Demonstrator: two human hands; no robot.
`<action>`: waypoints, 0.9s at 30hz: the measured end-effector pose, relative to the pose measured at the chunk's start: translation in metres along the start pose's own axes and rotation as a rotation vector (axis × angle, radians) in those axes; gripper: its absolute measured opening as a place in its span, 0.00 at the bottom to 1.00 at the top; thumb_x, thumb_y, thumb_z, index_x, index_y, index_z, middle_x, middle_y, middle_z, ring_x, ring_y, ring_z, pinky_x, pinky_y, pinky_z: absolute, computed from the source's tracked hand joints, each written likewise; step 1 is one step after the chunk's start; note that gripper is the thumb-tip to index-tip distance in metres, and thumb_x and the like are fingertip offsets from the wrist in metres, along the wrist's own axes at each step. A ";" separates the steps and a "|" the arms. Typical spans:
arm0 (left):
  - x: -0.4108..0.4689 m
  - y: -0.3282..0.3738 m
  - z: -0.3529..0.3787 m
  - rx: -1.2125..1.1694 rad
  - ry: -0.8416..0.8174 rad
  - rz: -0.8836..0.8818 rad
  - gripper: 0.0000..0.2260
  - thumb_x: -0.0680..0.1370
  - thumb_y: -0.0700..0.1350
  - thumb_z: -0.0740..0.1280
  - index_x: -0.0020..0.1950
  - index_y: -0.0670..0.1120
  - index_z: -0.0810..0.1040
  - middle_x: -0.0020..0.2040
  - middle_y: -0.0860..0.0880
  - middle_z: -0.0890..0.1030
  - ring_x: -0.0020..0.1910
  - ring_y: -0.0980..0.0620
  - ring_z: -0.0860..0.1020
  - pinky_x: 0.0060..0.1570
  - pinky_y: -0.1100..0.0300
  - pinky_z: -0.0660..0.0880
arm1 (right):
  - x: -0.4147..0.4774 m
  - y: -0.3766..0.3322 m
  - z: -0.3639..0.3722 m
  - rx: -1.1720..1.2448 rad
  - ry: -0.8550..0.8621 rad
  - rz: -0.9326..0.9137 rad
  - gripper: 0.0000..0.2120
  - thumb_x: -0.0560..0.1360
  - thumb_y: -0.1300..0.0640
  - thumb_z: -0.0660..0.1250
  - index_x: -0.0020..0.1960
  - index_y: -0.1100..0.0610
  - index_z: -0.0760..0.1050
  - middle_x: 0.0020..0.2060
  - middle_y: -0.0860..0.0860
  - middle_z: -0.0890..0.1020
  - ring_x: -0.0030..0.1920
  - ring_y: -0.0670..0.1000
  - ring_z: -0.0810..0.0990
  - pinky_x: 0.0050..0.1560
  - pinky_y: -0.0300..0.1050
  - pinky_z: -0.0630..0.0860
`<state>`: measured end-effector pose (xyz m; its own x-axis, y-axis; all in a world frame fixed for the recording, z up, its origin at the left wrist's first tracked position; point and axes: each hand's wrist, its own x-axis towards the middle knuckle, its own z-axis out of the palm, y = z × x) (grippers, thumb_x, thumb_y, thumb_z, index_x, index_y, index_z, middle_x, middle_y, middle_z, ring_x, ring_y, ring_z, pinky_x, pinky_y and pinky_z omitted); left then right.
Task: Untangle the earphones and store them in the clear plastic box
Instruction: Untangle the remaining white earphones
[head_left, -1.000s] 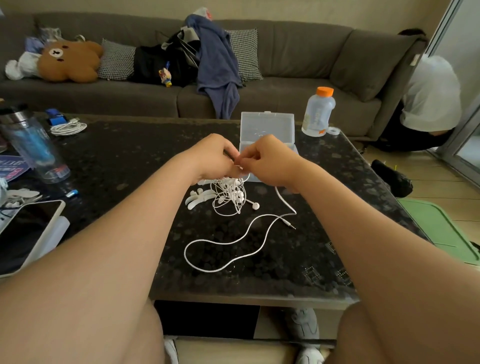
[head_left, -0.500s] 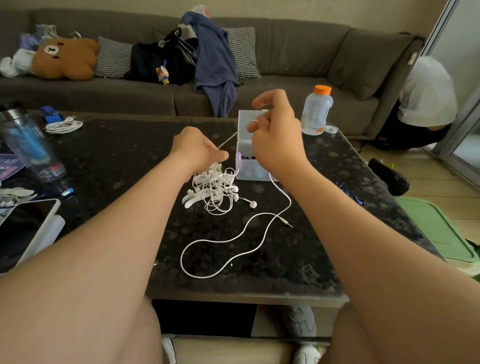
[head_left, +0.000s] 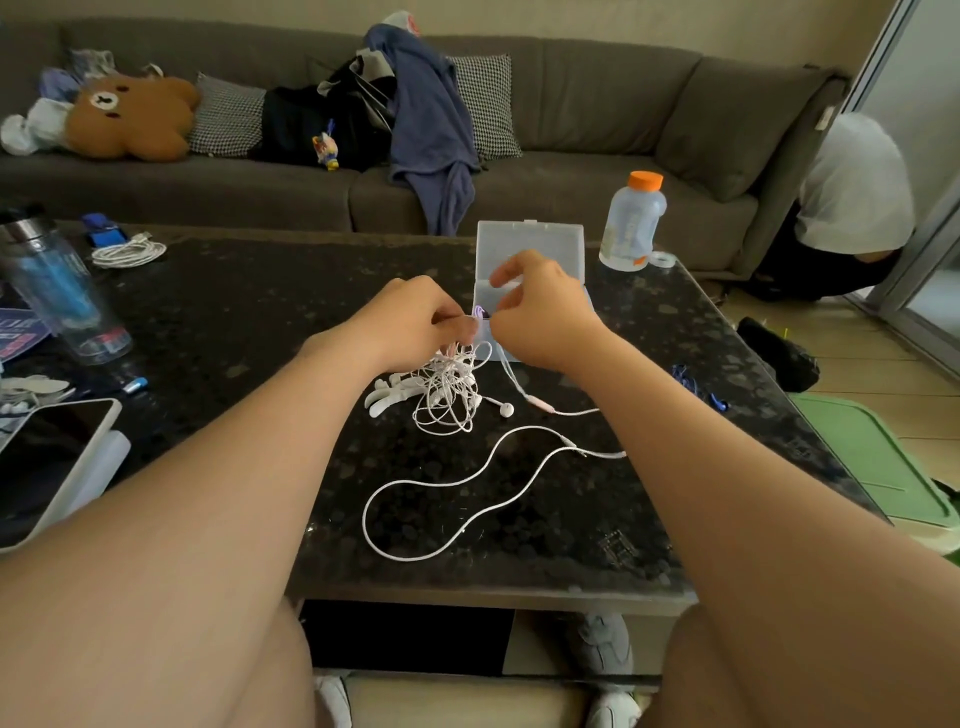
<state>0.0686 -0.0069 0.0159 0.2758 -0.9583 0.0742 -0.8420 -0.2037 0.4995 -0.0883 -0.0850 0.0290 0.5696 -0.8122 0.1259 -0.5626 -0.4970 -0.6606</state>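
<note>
A dark speckled stone desk (head_left: 208, 312) fronts a grey sofa (head_left: 597, 130). Both grips, left hand (head_left: 415, 319) and right hand (head_left: 540, 306), pinch tangled white earphones (head_left: 447, 395) before the clear plastic box (head_left: 530, 241); an orange-capped bottle (head_left: 631, 223) stands far right.

Dark speckled stone table (head_left: 218, 312), polished and glossy, catching pale reflections. Thin white earphones (head_left: 447, 395) in smooth rubbery plastic, faintly shiny. Far centre, a frosted translucent plastic box (head_left: 530, 241), lid up. Far right, a cloudy plastic bottle (head_left: 631, 228) with a matt orange cap. Left, a clear plastic tumbler (head_left: 57, 291) topped in brushed metal; near left, a glossy black screen (head_left: 47, 457) (white rim, smooth). Beyond, a matt grey cloth sofa (head_left: 597, 104) and a plush brown bear (head_left: 130, 117).
</note>
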 end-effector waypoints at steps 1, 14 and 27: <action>0.000 0.001 0.000 0.012 -0.007 0.010 0.15 0.84 0.57 0.68 0.43 0.52 0.87 0.33 0.52 0.79 0.32 0.52 0.75 0.35 0.55 0.70 | -0.001 0.000 0.001 0.050 -0.041 -0.039 0.19 0.74 0.57 0.75 0.63 0.53 0.77 0.53 0.51 0.85 0.54 0.52 0.83 0.56 0.47 0.79; 0.000 -0.005 0.002 0.009 -0.124 0.054 0.09 0.78 0.58 0.75 0.44 0.53 0.85 0.41 0.50 0.84 0.43 0.49 0.81 0.42 0.52 0.77 | 0.005 0.006 0.009 -0.261 -0.045 -0.205 0.07 0.78 0.56 0.71 0.50 0.53 0.88 0.35 0.43 0.80 0.40 0.48 0.80 0.39 0.38 0.76; -0.004 0.003 -0.004 -0.005 -0.092 -0.016 0.11 0.83 0.56 0.67 0.56 0.53 0.86 0.51 0.49 0.84 0.52 0.49 0.82 0.48 0.52 0.79 | 0.010 0.011 0.009 -0.369 0.195 -0.189 0.02 0.78 0.49 0.74 0.50 0.43 0.85 0.57 0.50 0.78 0.61 0.55 0.75 0.59 0.54 0.62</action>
<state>0.0670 -0.0032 0.0208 0.2451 -0.9694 -0.0134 -0.8355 -0.2183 0.5042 -0.0836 -0.0958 0.0166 0.5798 -0.7212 0.3791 -0.6552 -0.6892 -0.3093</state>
